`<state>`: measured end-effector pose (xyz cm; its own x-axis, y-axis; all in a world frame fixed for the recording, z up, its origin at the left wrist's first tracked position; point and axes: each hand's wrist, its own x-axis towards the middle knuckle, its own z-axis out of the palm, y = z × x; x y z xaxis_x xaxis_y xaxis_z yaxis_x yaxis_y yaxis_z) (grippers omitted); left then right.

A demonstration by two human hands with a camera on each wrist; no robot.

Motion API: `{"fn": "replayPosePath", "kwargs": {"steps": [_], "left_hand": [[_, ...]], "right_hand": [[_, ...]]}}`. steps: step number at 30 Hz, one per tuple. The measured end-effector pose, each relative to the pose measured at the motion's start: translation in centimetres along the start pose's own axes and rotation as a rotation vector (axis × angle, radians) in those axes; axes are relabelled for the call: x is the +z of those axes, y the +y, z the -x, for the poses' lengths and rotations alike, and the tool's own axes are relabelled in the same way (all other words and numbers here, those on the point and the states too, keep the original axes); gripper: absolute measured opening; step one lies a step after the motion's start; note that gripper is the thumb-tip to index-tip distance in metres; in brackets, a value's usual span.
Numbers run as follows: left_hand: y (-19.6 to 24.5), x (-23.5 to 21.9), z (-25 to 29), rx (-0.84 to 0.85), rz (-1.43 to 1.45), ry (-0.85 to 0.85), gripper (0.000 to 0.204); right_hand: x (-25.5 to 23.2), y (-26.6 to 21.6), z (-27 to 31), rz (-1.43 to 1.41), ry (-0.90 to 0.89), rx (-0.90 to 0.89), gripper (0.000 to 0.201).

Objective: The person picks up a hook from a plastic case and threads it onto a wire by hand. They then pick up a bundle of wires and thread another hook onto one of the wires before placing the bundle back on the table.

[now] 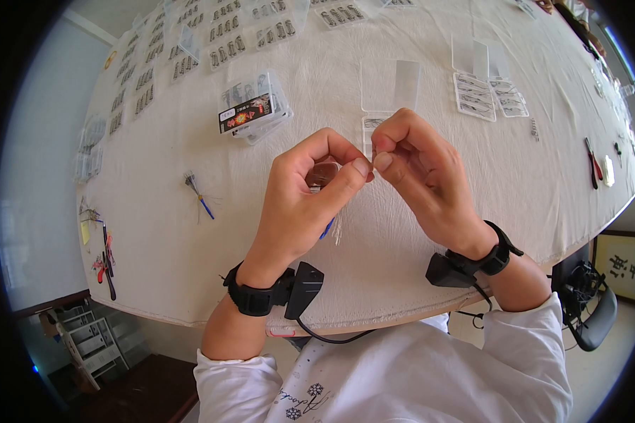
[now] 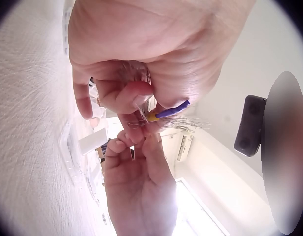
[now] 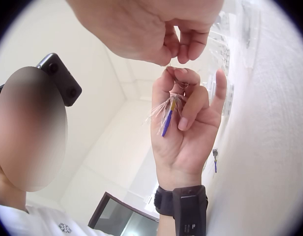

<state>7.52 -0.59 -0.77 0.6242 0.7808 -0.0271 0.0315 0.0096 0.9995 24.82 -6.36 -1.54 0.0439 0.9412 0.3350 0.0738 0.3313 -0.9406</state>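
Observation:
My left hand (image 1: 296,201) and right hand (image 1: 434,176) meet at the fingertips above the table. The left thumb and forefinger pinch a small curved metal hook (image 2: 136,123), mostly covered by the fingers. Under the curled fingers of that same hand sits a bundle of fine pale strands (image 2: 178,122) with a blue and yellow tube (image 3: 167,123). Close against the left fingertips, the right thumb and forefinger pinch a thin line (image 3: 169,64); its far end is hidden.
Another strand bundle with a blue end (image 1: 203,201) lies left. Stacked clear plastic boxes (image 1: 257,106) stand behind the hands, and open boxes (image 1: 475,96) lie back right. Pliers lie at the left edge (image 1: 106,261) and right edge (image 1: 593,163). Rows of small metal pieces (image 1: 227,51) fill the back.

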Motion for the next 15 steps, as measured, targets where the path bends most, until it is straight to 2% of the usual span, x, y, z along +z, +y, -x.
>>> {"fn": "replayPosePath", "kwargs": {"steps": [6,9,15], "left_hand": [[0.06,-0.03,0.01,-0.006,-0.008,0.001,0.016],[0.16,0.01,0.01,-0.023,-0.006,0.01,0.016],[0.51,0.45,0.05,-0.062,0.077,0.026,0.025]], "right_hand": [[-0.32,0.1,0.03,0.089,-0.006,0.01,0.007],[-0.23,0.21,0.0,0.037,0.0,0.008,0.007],[-0.53,0.01,-0.27,-0.117,-0.027,0.138,0.008]]}}
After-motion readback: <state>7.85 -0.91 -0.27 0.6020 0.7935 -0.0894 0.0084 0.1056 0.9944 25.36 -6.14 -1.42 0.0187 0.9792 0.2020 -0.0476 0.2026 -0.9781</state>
